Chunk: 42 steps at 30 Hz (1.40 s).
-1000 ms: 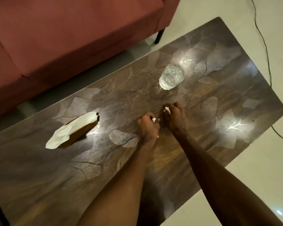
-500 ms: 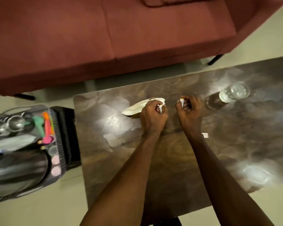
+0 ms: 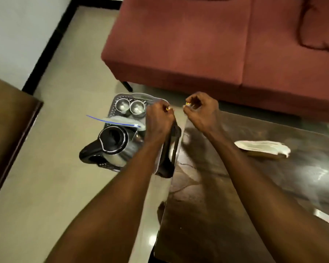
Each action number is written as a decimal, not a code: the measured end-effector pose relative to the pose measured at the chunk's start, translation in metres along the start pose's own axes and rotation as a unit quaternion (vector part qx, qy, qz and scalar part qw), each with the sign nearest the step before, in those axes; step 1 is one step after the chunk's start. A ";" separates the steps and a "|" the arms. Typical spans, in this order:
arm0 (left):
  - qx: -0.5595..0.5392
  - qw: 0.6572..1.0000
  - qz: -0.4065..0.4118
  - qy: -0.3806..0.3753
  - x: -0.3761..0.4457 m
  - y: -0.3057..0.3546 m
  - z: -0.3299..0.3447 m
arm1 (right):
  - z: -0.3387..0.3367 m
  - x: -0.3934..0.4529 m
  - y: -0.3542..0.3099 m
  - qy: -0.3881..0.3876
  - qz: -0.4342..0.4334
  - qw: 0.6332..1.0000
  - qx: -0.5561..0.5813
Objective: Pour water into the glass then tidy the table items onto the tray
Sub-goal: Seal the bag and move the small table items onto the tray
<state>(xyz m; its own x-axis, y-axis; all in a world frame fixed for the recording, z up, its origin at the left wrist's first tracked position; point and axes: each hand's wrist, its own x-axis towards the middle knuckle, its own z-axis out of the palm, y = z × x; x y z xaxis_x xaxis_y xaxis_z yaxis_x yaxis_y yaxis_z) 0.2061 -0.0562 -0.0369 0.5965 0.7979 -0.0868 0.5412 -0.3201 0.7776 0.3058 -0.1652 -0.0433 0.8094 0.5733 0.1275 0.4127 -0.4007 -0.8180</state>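
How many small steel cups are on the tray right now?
2: both small shiny steel cups sit side by side at the far end of the grey tray, one left of the other. The left hand may hide more.

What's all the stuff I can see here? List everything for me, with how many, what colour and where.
kettle: one, steel and black, on the tray
metal cups: two, silver, at the tray's far end
zip bag: one, clear with a blue strip, across the tray
tray: one, grey, beside the table
white cloth: one, on the table
table: one, dark brown, right
sofa: one, red, behind
left hand: pinches a small scrap
right hand: pinches a small scrap
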 end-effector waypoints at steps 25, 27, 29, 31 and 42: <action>0.328 0.897 -0.088 -0.283 0.131 -0.100 -0.003 | 0.140 0.041 0.030 -0.307 -0.003 0.932 -0.195; 0.344 0.890 -0.080 -0.290 0.133 -0.105 0.002 | 0.145 0.041 0.031 -0.316 -0.007 0.927 -0.203; 0.355 0.888 -0.069 -0.283 0.134 -0.109 0.003 | 0.149 0.039 0.032 -0.325 -0.011 0.923 -0.208; 0.353 0.895 -0.056 -0.269 0.134 -0.112 0.003 | 0.151 0.036 0.034 -0.334 -0.019 0.917 -0.216; 0.405 0.859 0.050 -0.310 0.132 -0.107 0.000 | 0.157 0.027 0.038 -0.344 -0.042 0.908 -0.236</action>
<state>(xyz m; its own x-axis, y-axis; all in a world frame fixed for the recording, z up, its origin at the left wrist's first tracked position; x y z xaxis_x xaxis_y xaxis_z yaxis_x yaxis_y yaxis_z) 0.2271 0.0828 -0.1314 0.7297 0.4000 -0.5546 0.5532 -0.8220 0.1349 0.2782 -0.0526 -0.1591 0.3820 0.8613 -0.3349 0.7254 -0.5040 -0.4687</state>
